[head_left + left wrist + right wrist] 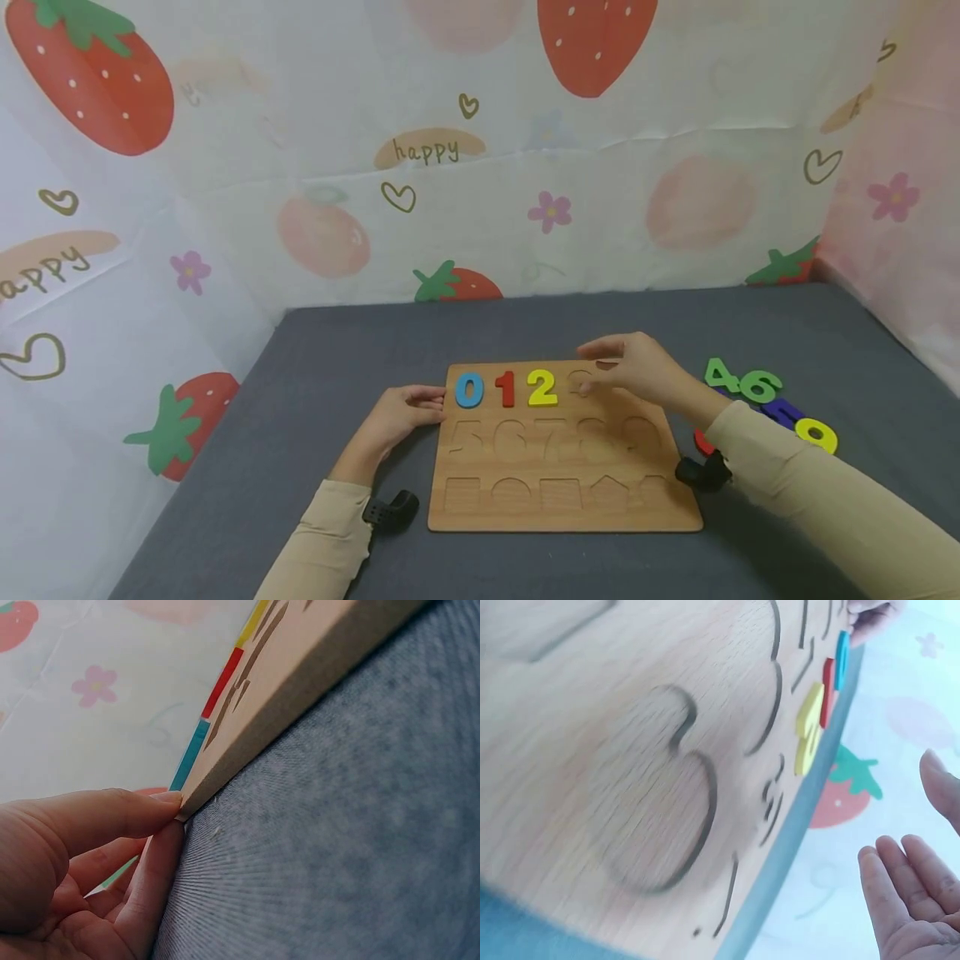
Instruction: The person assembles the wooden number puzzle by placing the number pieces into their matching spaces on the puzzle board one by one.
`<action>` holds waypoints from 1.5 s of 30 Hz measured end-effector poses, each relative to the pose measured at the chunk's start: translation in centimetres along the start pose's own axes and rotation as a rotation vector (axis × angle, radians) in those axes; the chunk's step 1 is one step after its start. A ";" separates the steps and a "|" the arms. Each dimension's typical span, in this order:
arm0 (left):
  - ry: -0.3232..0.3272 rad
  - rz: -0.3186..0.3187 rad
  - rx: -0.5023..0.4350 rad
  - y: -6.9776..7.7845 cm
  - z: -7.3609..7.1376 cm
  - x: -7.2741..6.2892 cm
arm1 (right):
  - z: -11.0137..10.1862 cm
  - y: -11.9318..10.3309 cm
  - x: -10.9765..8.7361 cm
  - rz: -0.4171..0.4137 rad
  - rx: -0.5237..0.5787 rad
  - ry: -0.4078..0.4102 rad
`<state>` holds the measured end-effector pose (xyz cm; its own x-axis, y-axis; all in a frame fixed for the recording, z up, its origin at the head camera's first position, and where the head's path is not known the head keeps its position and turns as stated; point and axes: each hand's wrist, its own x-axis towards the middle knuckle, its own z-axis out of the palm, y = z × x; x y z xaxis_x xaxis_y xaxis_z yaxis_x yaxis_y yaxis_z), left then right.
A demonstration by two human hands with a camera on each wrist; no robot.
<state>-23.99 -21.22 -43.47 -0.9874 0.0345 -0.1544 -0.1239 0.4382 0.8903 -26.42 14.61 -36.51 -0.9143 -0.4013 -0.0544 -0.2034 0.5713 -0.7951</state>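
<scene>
A wooden number puzzle board (pixel 495 458) lies on the grey cloth. A blue 0 (pixel 461 392), a red 1 (pixel 509 389) and a yellow 2 (pixel 542 388) sit in its top row. My left hand (pixel 397 418) holds the board's left edge near the upper corner; in the left wrist view its thumb (pixel 127 817) and a finger meet at that corner. Over the right part of the top row hovers my right hand (pixel 637 367). Its fingers (pixel 904 885) look extended and apart in the right wrist view, with nothing between them. It partly covers the recesses there.
Right of the board lie loose number pieces: a green 4 (pixel 718 375), a green 6 (pixel 761 386), a dark blue piece (pixel 782 412), a yellow piece (pixel 817 435) and a red piece (pixel 702 442) partly hidden by the right arm. A printed curtain (pixel 510 233) stands behind the table.
</scene>
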 end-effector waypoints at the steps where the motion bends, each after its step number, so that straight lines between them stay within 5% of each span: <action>1: -0.002 -0.001 0.000 0.0 0.0 0.0 | -0.3 0.0 -0.4 0.003 0.004 0.006; 19: -0.013 -0.001 -0.004 -0.1 0.0 0.1 | -4.5 1.6 -5.6 0.049 0.032 0.096; 45: -0.012 0.006 0.020 0.0 0.0 0.2 | -9.1 5.5 -8.6 0.169 -0.077 0.172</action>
<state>-24.19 -21.23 -43.45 -0.9868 0.0483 -0.1545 -0.1158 0.4560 0.8824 -22.86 27.68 -34.91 -0.9823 -0.1719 -0.0741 -0.0628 0.6751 -0.7350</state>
